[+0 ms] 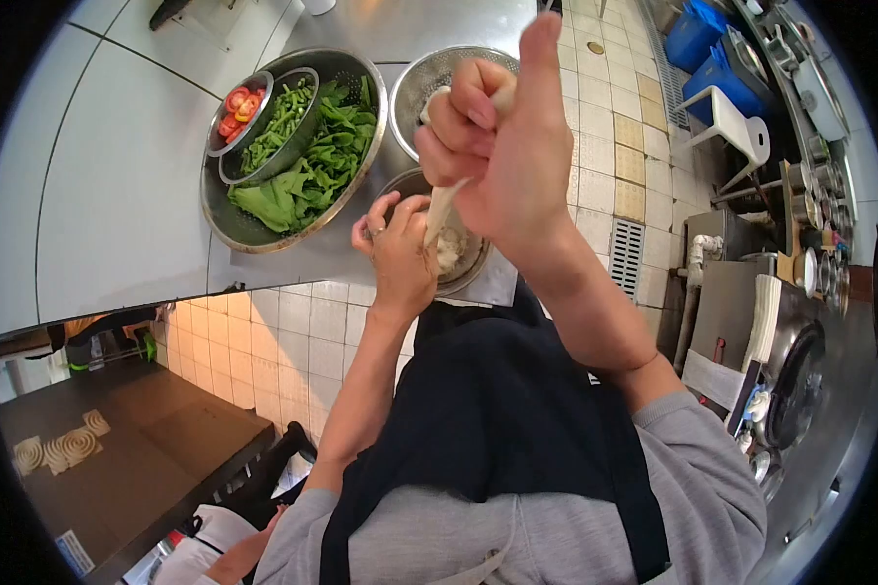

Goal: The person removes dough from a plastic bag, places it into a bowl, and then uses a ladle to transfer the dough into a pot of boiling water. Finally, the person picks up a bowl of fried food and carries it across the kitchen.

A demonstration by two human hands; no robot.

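Note:
My right hand (502,141) is raised over the metal colander (408,78), fingers curled and thumb pointing up. It grips the upper part of a pale, fibrous strip that looks like mushroom (442,208). Lower down, the fingers of my left hand (402,244) are bent at the strip's lower end, above a metal bowl (473,273). Whitish shreds (451,249) lie in that bowl. White pieces show in the colander, mostly hidden behind my right hand.
A large metal basin (232,229) holds leafy greens (337,136), a bowl of cut green stems (281,122) and a bowl of sliced tomatoes (239,112). Another person's arm (239,558) shows at lower left beside a brown table (166,439). A white stool (727,127) stands at right.

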